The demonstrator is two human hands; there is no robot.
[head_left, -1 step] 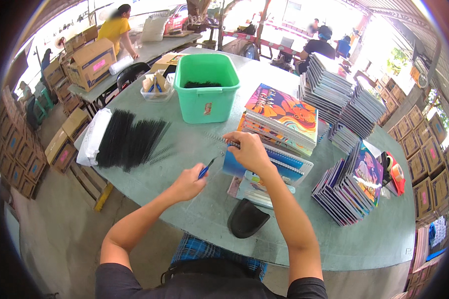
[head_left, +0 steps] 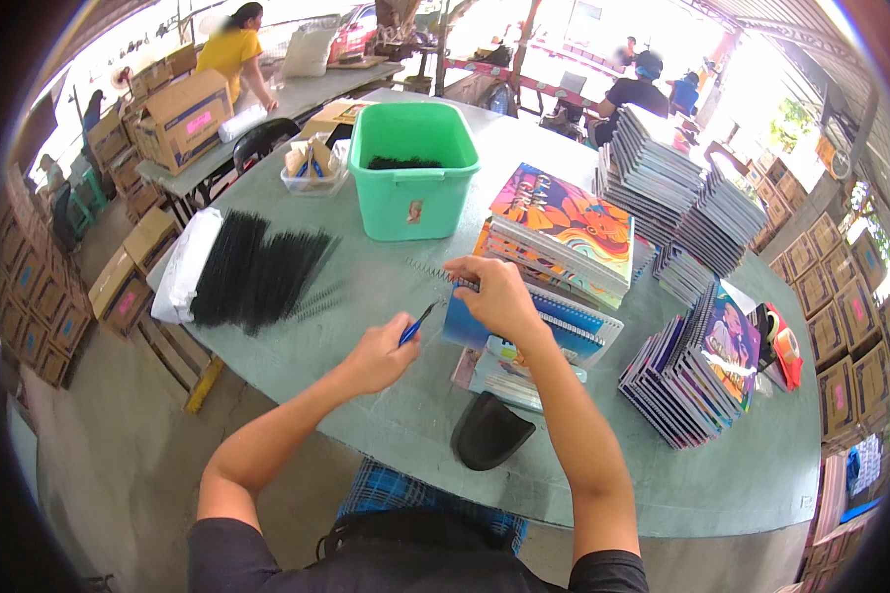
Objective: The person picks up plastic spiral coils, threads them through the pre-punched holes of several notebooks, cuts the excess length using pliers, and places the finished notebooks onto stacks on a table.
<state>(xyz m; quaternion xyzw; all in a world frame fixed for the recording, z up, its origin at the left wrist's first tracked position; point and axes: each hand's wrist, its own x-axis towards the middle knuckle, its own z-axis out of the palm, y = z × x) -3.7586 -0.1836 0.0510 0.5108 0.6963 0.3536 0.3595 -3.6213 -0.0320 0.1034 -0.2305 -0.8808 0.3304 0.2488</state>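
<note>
My left hand [head_left: 378, 354] is closed around a small blue-handled tool [head_left: 416, 322], its tip pointing at the corner of a blue spiral notebook [head_left: 554, 331]. My right hand [head_left: 492, 294] presses down on that notebook's top edge, fingers at the wire binding [head_left: 431, 269] that sticks out to the left. The notebook lies on a few others at the near edge of the grey-green table [head_left: 386, 415]. Just behind my right hand is a stack of colourful-covered notebooks [head_left: 564, 222].
A green plastic tub [head_left: 415, 173] stands behind, with a pile of black spiral coils [head_left: 257, 269] on its left. Stacks of notebooks [head_left: 697, 371] fill the right side. A black curved object [head_left: 488, 431] lies near the front edge. Cardboard boxes [head_left: 183, 119] and other people are beyond.
</note>
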